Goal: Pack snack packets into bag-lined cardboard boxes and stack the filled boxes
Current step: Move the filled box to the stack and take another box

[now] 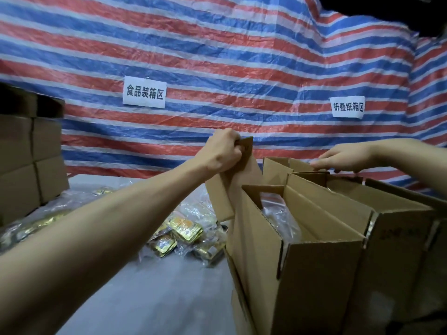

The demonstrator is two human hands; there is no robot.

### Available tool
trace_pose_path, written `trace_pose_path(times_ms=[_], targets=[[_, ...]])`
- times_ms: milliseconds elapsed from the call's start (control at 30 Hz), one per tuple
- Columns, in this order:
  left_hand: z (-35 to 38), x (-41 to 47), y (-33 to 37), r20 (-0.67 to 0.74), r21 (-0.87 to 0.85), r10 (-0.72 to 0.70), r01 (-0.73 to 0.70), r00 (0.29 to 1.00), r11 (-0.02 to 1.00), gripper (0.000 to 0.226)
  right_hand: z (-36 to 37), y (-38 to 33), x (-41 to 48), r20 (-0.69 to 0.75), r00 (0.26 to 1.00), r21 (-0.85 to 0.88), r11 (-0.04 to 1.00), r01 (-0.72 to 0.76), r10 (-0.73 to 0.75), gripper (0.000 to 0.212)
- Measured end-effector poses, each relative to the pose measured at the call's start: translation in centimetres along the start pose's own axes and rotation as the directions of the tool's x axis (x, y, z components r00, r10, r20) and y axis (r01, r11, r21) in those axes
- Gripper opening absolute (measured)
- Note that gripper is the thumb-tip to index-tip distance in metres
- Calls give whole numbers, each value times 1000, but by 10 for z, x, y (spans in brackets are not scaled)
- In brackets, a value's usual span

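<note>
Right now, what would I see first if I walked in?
The red, blue and white striped tarp fills the back wall. In front, the left hand grips a flap of the open cardboard box at the right. Gold snack packets lie heaped on the grey table in the middle.

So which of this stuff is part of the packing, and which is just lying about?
In the job: open box, flap in left hand, bag liner, snack packets, stacked boxes, right hand.
Just there: striped tarp, paper signs.
</note>
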State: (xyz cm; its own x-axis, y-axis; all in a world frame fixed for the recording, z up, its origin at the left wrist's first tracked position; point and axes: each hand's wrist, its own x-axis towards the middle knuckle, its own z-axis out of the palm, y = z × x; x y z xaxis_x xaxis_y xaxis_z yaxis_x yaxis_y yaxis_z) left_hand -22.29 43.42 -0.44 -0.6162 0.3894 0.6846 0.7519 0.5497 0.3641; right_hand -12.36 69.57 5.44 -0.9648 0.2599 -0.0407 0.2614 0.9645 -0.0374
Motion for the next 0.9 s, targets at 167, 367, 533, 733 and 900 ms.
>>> trace_pose_path(times_ms=[167, 367, 533, 733, 900], targets=[[-20, -10, -15, -142, -17, -72, 70, 987, 997, 18, 3, -5, 1, 5, 1000, 0, 1000, 9, -9, 50], [-24, -25, -25, -108, -4, -34, 33, 994, 999, 27, 6, -7, -1, -12, 1000, 32, 999, 10, -10, 49], [-28, -18, -27, -143, -43, -119, 114, 983, 993, 19, 6, -8, -2, -18, 1000, 47, 999, 14, -13, 48], [-17, -24, -29, -73, -4, -79, 79, 994, 997, 15, 9, -5, -2, -40, 999, 55, 998, 21, -19, 46], [12, -61, -48, 34, 40, 45, -46, 998, 998, 15, 9, -3, -2, -36, 999, 58, 998, 39, -37, 44]])
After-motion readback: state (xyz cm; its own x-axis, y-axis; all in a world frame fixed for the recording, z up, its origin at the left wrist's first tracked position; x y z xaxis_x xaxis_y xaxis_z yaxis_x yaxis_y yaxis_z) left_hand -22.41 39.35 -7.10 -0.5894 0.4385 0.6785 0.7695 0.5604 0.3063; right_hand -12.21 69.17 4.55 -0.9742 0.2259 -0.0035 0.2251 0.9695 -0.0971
